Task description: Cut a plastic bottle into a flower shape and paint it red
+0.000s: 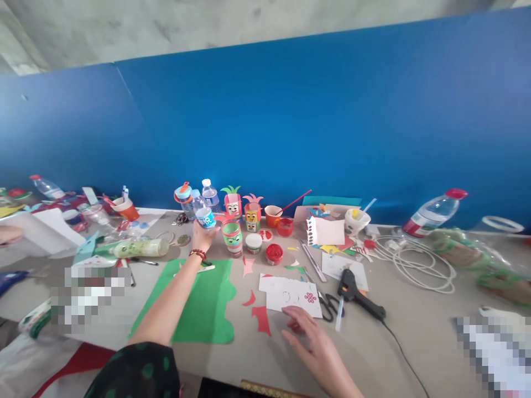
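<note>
Stretched far forward, my left hand (203, 237) is closed round the lower part of a clear plastic water bottle (203, 214) with a blue label. Right beside that hand stands a paper cup (233, 239) with a green face on it. My right hand (305, 337) hovers open, fingers apart and nothing in them, near the lower edge of a white drawn-on paper (290, 296). Black-handled scissors (329, 309) lie partly under this paper. Under my left forearm spreads a green sheet (207, 309) with a wavy cut edge, and red paper scraps (261, 319) lie to its right.
A glue gun (357, 293) with its cord lies on the right, past it a coiled white cable (423, 265) and a large bottle (435, 213). Decorated cups (252, 215) and an open red jar (274, 254) stand mid-table. A blue panel (290, 127) closes off the back.
</note>
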Demonstrator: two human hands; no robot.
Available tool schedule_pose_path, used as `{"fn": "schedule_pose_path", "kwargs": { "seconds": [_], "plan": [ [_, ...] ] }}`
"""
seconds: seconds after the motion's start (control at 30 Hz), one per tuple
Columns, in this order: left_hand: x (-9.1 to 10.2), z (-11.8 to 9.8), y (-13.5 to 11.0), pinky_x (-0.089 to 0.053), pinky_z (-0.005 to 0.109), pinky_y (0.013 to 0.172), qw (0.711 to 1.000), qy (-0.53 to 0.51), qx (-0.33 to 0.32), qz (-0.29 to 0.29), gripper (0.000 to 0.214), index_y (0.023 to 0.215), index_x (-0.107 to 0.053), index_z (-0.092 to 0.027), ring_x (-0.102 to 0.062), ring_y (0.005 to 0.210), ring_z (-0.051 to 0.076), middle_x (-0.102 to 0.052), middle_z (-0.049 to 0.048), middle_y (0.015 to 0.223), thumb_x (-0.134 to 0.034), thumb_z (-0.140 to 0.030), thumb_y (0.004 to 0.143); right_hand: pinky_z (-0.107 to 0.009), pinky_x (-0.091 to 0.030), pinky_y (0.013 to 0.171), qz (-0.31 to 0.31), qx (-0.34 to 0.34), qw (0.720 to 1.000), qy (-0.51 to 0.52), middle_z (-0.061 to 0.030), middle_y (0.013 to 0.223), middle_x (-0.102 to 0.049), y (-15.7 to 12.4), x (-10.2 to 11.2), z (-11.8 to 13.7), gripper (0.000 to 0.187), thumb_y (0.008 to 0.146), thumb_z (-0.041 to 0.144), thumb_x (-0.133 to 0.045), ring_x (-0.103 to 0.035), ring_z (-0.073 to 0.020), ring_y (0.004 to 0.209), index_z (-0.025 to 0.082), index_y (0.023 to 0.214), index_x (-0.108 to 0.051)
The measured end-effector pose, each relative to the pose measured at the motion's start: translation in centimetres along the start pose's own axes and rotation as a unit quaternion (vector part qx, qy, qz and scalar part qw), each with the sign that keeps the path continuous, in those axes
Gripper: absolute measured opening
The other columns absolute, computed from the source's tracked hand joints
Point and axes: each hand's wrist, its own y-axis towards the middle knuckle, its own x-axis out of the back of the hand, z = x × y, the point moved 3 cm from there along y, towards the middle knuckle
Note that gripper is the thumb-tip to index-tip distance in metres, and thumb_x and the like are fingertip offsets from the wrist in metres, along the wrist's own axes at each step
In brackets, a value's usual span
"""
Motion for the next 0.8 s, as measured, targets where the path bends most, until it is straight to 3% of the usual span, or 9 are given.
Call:
{"fn": "schedule_pose_path", "kwargs": {
  "seconds": [0.13, 0.27, 0.4, 0.5, 0.6, 0.67, 0.73, 0.8],
  "plan": [
    [5.5, 3.0, -1.1, -0.034, 0.045, 0.114, 0.995, 0.094, -0.021, 0.032, 0.056, 0.138, -0.042, -0.011, -0.046, 0.135, 0.032, -0.051, 0.0206, 0.143, -0.053, -0.030, 0.086, -0.035, -0.060, 0.085, 0.007, -0.013, 1.000, 0.001, -0.0120, 0.127, -0.067, 0.1, 0.3, -1.0, 0.036, 0.094, 0.044, -0.055, -0.071, -0.0233, 0.095, 0.025, 0.123, -0.064],
    [11.9, 6.2, -1.1, -0.007, 0.063, 0.118, 0.969, 0.228, -0.045, 0.086, 0.068, 0.139, -0.044, -0.010, -0.028, 0.146, 0.040, -0.043, 0.0231, 0.150, -0.056, -0.016, 0.072, -0.037, -0.060, 0.086, 0.030, -0.010, 0.999, 0.009, -0.0131, 0.128, -0.066, 0.8, 0.0, -1.0, 0.037, 0.094, 0.044, -0.054, -0.071, -0.0235, 0.094, 0.024, 0.123, -0.065],
    [14.6, 6.4, -1.2, -0.007, 0.059, 0.120, 0.943, 0.286, -0.089, 0.142, 0.061, 0.126, -0.059, -0.021, -0.047, 0.132, 0.034, -0.061, 0.0134, 0.132, -0.054, -0.010, 0.066, -0.038, -0.059, 0.087, 0.039, -0.001, 0.999, 0.019, -0.0133, 0.129, -0.065, 1.6, -0.5, -0.1, 0.039, 0.093, 0.046, -0.054, -0.070, -0.0236, 0.095, 0.023, 0.124, -0.065],
    [15.6, 3.6, -3.3, -0.011, 0.059, 0.121, 0.917, 0.338, -0.162, 0.133, 0.053, 0.121, -0.063, -0.023, -0.050, 0.126, 0.035, -0.062, 0.0128, 0.127, -0.055, -0.014, 0.070, -0.038, -0.059, 0.086, 0.031, 0.004, 0.999, 0.023, -0.0124, 0.129, -0.066, 1.8, -0.6, 0.5, 0.039, 0.093, 0.046, -0.056, -0.071, -0.0234, 0.094, 0.025, 0.124, -0.065],
    [17.1, -1.1, -7.9, -0.019, 0.058, 0.119, 0.905, 0.331, -0.257, 0.079, 0.053, 0.130, -0.059, -0.026, -0.050, 0.125, 0.037, -0.059, 0.0124, 0.128, -0.057, -0.021, 0.078, -0.037, -0.059, 0.084, 0.015, -0.006, 0.999, 0.039, -0.0120, 0.124, -0.068, 1.7, -0.5, 1.0, 0.038, 0.093, 0.047, -0.055, -0.070, -0.0240, 0.092, 0.025, 0.121, -0.066],
    [18.0, -4.5, -12.0, -0.031, 0.057, 0.114, 0.925, 0.229, -0.300, 0.051, 0.055, 0.133, -0.056, -0.029, -0.051, 0.122, 0.038, -0.058, 0.0127, 0.127, -0.064, -0.027, 0.079, -0.038, -0.058, 0.086, 0.027, -0.015, 0.996, 0.081, -0.0119, 0.116, -0.071, 1.6, -0.9, 1.5, 0.038, 0.093, 0.050, -0.056, -0.069, -0.0245, 0.093, 0.025, 0.119, -0.067],
    [17.7, -7.8, -16.3, -0.041, 0.053, 0.108, 0.929, 0.054, -0.358, 0.074, 0.072, 0.140, -0.046, -0.033, -0.054, 0.120, 0.036, -0.059, 0.0116, 0.126, -0.073, -0.028, 0.074, -0.040, -0.057, 0.087, 0.063, -0.026, 0.982, 0.177, -0.0126, 0.114, -0.071, 1.4, -1.8, 2.2, 0.043, 0.092, 0.054, -0.058, -0.069, -0.0252, 0.096, 0.024, 0.123, -0.065],
    [16.5, -10.3, -20.1, -0.046, 0.053, 0.101, 0.917, -0.135, -0.367, 0.077, 0.083, 0.140, -0.043, -0.035, -0.058, 0.113, 0.036, -0.060, 0.0109, 0.120, -0.081, -0.032, 0.066, -0.042, -0.058, 0.081, 0.103, -0.055, 0.939, 0.323, -0.0144, 0.118, -0.070, 1.4, -3.0, 2.9, 0.056, 0.089, 0.061, -0.060, -0.069, -0.0268, 0.096, 0.024, 0.131, -0.059]
  ]
}}
